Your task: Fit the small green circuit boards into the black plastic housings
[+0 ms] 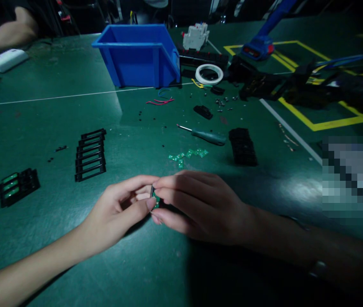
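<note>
Between both sets of fingertips is a small green circuit board (156, 199) with a dark edge or frame along it. My left hand (122, 204) pinches it from the left, thumb on its face. My right hand (197, 204) grips it from the right and covers part of it. Just beyond my hands lie several loose small green circuit boards (189, 154). To the left stands a row of black plastic frames (91, 155). Farther left, a black holder (19, 186) carries green boards. On the right lies a stack of black plastic pieces (242, 146).
A green-handled screwdriver (208, 136) lies past the loose boards. Behind are a blue bin (136, 64), a white tape roll (209, 74), scattered screws (224, 102) and red wires (160, 101). A blue power tool (259, 46) stands at the back right. Another person's arm (11, 32) rests at the far left.
</note>
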Demonstrator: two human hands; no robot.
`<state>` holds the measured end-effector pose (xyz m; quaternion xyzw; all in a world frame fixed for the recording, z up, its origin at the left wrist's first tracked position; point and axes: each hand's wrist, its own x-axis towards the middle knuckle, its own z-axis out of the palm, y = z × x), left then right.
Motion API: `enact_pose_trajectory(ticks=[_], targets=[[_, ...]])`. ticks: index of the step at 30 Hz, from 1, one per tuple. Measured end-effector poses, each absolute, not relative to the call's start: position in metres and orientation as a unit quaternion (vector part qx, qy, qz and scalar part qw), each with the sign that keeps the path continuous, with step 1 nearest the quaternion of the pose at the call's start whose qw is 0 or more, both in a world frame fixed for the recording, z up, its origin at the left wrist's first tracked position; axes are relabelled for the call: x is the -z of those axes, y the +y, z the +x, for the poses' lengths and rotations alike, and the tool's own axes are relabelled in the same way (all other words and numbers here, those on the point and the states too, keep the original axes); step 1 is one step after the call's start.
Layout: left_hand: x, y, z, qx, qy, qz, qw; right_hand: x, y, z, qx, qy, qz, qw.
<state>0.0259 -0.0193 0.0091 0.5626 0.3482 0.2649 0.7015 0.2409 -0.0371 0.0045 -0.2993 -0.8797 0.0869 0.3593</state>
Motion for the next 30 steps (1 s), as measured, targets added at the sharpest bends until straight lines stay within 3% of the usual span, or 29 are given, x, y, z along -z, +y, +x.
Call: enact_pose_trajectory(ticks=[30], targets=[[-0.0104, -0.0213, 0.0256, -0.269, 0.358, 0.56, 0.697, -0.0036, -0.0369, 0.2379, -0.105, -0.862, -0.308, 0.389]])
